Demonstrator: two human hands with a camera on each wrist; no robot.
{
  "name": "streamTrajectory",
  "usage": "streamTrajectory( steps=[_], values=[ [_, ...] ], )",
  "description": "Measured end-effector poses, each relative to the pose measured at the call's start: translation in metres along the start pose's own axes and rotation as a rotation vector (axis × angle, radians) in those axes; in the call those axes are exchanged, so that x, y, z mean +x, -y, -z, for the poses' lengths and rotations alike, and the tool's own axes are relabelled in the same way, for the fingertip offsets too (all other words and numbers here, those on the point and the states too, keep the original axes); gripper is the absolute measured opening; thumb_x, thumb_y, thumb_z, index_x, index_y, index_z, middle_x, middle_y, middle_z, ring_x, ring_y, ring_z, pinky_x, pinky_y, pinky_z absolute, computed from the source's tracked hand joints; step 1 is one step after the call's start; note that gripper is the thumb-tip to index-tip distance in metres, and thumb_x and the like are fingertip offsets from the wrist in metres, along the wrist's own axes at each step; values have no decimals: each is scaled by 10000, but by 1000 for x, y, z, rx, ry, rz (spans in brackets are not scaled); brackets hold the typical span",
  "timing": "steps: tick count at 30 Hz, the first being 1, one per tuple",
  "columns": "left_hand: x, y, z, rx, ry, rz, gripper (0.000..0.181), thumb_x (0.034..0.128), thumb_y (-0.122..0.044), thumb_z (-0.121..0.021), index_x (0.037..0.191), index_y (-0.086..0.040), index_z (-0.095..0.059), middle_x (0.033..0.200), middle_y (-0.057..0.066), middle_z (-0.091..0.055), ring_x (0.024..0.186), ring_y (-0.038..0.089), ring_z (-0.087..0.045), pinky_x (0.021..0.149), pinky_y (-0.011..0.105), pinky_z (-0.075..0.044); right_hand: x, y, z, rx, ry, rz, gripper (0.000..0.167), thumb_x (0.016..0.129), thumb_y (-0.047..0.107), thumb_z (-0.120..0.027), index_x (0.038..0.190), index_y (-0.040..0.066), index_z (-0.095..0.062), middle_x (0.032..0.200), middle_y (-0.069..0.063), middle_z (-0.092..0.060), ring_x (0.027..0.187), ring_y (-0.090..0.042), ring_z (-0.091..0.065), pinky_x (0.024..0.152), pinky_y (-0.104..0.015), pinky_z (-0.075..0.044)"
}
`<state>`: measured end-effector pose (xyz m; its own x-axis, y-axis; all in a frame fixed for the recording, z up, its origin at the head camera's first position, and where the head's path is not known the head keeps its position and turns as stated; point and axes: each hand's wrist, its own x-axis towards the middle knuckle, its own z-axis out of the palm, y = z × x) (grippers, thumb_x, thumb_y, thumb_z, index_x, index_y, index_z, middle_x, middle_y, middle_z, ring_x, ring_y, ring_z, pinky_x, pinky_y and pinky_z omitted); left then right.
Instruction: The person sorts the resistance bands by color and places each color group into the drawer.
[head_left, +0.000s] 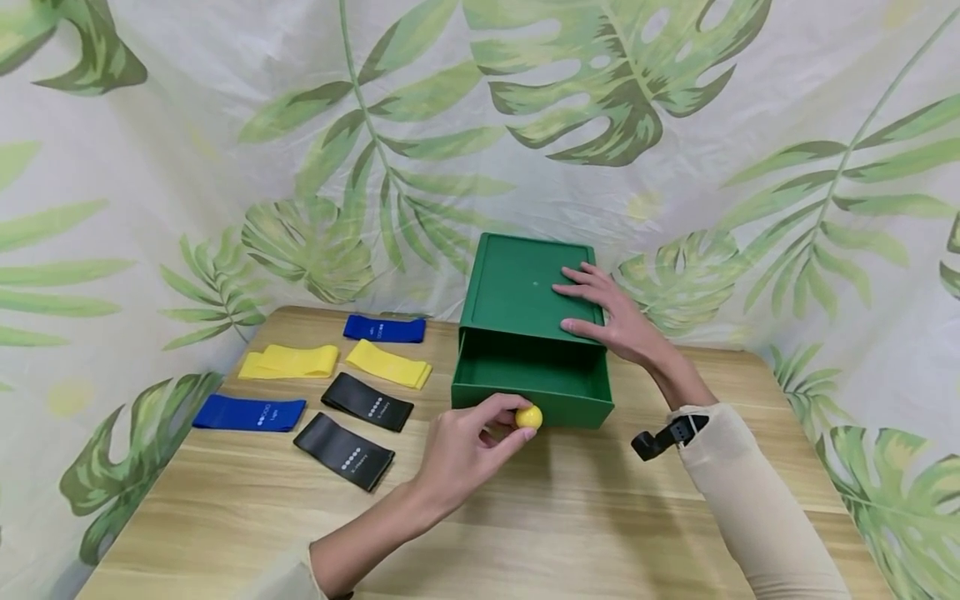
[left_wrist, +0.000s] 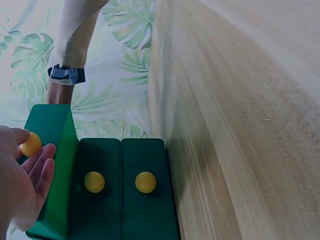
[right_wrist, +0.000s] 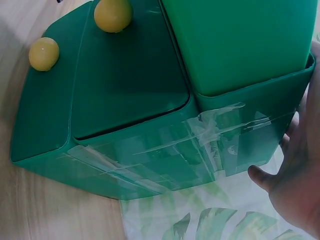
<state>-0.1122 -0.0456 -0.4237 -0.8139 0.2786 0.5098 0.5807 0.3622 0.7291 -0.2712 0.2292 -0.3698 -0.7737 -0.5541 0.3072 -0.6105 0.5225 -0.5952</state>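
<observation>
A green drawer cabinet [head_left: 525, 279] stands at the back of the table, its top drawer [head_left: 581, 412] pulled out and bare inside where I can see. My left hand [head_left: 459, 452] pinches that drawer's round yellow knob [head_left: 528, 417] between thumb and fingers. On the cabinet's lid, towards the right side, my right hand [head_left: 615, 310] rests with its fingers spread. The left wrist view shows two lower drawers, both pushed in, with a middle knob [left_wrist: 94, 182] and a bottom knob [left_wrist: 145, 182]. Clear tape [right_wrist: 215, 132] runs down the cabinet's side in the right wrist view.
Left of the cabinet, flat bands lie on the wooden table [head_left: 570, 533]: a blue band [head_left: 384, 329] at the back, another blue band [head_left: 249, 414], two yellow bands [head_left: 388, 364] and two black bands [head_left: 343, 452]. A leaf-patterned cloth [head_left: 420, 167] hangs behind the table.
</observation>
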Motion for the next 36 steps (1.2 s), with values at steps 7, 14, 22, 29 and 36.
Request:
streamTrajectory(
  steps=[7, 14, 22, 29, 36],
  values=[
    [-7, -5, 2, 2, 13, -36, 267, 921, -219, -855, 1162, -210, -740, 945, -56, -792, 778, -13, -708, 643, 242, -617, -1, 0, 1, 4, -5, 10, 599, 997, 386, -728, 1525, 137, -589, 1707, -97, -355, 1636, -338, -103, 1271, -686, -85],
    [-11, -5, 2, 1, 28, -55, 273, 931, -224, -846, 1181, -213, -738, 941, -65, -788, 785, -15, -708, 651, 227, -613, -2, 0, 1, 8, -12, 12, 599, 997, 381, -727, 1524, 132, -588, 1705, -99, -357, 1639, -316, -100, 1271, -685, -92],
    [-16, 5, 5, 10, 58, -132, 350, 932, -169, -841, 1258, -194, -716, 1040, -35, -804, 878, 43, -749, 669, 169, -588, -3, -1, 0, 18, -16, 9, 593, 999, 375, -724, 1523, 131, -590, 1704, -100, -359, 1639, -323, -97, 1272, -683, -90],
    [-21, 19, 21, 56, 83, -268, 381, 917, -150, -850, 1273, -154, -715, 1112, -21, -801, 904, 44, -751, 682, 166, -586, -2, -4, -1, 16, -18, 9, 596, 1003, 388, -718, 1526, 134, -587, 1704, -99, -360, 1638, -334, -96, 1273, -679, -88],
    [-29, 40, 45, 100, 211, -391, 280, 967, -229, -805, 1236, -168, -752, 1139, -31, -795, 954, 60, -761, 773, 193, -605, -1, -4, -2, 20, -14, 15, 606, 1006, 412, -709, 1531, 136, -582, 1705, -91, -360, 1639, -322, -98, 1278, -670, -85]
  ],
)
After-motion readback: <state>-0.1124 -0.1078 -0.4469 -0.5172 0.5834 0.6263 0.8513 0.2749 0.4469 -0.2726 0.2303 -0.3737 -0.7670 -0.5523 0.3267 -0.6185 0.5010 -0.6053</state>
